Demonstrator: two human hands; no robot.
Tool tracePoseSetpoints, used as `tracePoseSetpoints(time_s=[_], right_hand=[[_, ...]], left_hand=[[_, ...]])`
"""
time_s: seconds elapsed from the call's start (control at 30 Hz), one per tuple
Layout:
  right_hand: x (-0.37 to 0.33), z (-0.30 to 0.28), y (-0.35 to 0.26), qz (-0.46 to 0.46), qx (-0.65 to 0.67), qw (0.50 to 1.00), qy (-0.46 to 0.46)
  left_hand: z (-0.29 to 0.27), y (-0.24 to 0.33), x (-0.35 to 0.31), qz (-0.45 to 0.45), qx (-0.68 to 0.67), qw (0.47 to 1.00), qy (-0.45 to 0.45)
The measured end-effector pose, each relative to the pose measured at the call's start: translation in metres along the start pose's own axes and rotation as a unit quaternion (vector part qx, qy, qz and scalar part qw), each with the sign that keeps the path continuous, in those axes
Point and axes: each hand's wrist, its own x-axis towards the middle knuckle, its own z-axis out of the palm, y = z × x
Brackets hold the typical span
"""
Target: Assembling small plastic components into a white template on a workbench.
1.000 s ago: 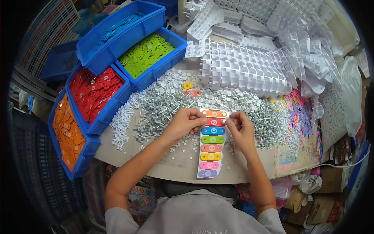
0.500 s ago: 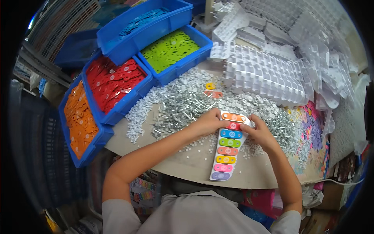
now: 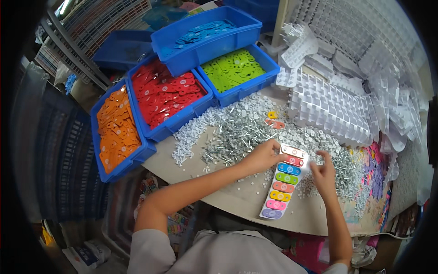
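Left hand (image 3: pixel 263 156) pins the strip (image 3: pixel 284 181); right hand (image 3: pixel 323 173), fingers loosely open beside it, holds nothing visible; a screw (image 3: pixel 237 132) seems needed.

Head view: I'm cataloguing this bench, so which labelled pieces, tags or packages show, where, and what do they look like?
Strip of coloured bars: between left hand and right hand; white, holding rounded bars.
Red tags: blue bin, middle; flat with round white marks.
Orange tags: leftmost bin.
Green tags: bin behind the pile.
Blue tags: rearmost bin.
No screens or signs.

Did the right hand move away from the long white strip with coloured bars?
Yes. The right hand has lifted off the long white strip with coloured bars, moving rightward over the pile of small metal pins.
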Motion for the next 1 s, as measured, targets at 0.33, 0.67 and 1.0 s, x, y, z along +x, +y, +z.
tracePoseSetpoints(time_s=[0.33, 0.67, 1.0], right_hand=[[-0.106, -0.118, 0.154, -0.005, -0.332, 0.881, 0.336], [-0.107, -0.103, 0.171, 0.062, -0.280, 0.901, 0.325], [-0.101, -0.089, 0.097, 0.059, -0.121, 0.880, 0.455]], left_hand=[[-0.141, -0.010, -0.053, 0.017, 0.312, 0.899, 0.308], [-0.144, -0.052, -0.036, 0.013, 0.459, 0.829, 0.319], [-0.126, -0.014, -0.059, 0.064, 0.394, 0.858, 0.322]])
